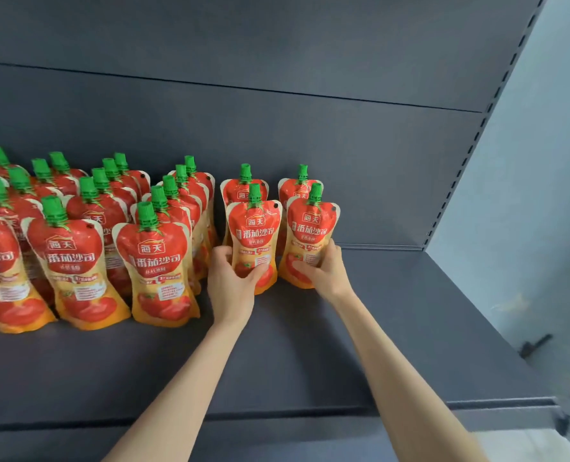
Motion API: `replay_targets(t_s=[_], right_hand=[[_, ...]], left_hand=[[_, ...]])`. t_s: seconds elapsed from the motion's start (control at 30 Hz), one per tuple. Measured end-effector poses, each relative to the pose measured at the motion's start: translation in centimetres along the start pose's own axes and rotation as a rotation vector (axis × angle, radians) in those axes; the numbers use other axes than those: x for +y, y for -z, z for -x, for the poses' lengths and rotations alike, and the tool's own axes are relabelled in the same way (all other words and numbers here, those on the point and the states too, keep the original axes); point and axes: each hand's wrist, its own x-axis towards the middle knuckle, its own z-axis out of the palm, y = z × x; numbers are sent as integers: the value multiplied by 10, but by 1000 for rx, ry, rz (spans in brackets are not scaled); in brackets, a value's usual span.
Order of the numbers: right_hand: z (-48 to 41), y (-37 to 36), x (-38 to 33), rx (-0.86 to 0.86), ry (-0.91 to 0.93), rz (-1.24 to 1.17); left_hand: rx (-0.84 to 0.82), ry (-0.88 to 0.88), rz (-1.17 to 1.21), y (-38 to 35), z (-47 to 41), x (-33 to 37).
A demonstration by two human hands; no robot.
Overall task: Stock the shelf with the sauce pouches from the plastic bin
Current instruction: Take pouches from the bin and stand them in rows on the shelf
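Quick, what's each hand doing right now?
Left hand: grips the front pouch of the second column from the right.
Right hand: grips the front pouch of the rightmost column.

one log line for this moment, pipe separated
step: placing | left hand: holds red-orange green-capped sauce pouch upright on dark grey shelf | right hand: holds second such pouch beside it
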Motion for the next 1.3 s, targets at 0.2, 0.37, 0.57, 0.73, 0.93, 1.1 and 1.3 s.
replay_targets(t_s=[0.2, 0.37, 0.57, 0.73, 0.93, 1.1, 1.3], right_hand=[[2, -11, -2, 183, -18, -16], [-8, -20, 5, 183, -22, 102], [-16, -21, 8, 208, 27, 429], [-18, -24, 9, 190, -6, 479], [-21, -28, 8, 198, -31, 524], [-21, -29, 8, 200, -47, 530], [-15, -28, 3, 183, -55, 542]], left_hand=[[85, 8, -130, -8, -11, -4], [106, 7, -172, -13, -18, -4], [112, 18, -177, -13, -26, -6], [113, 6, -184, -13, -26, -9], [93, 12, -189, -16, -32, -9], [72, 23, -182, -18, -35, -11], [43, 42, -215, -16, -33, -9]])
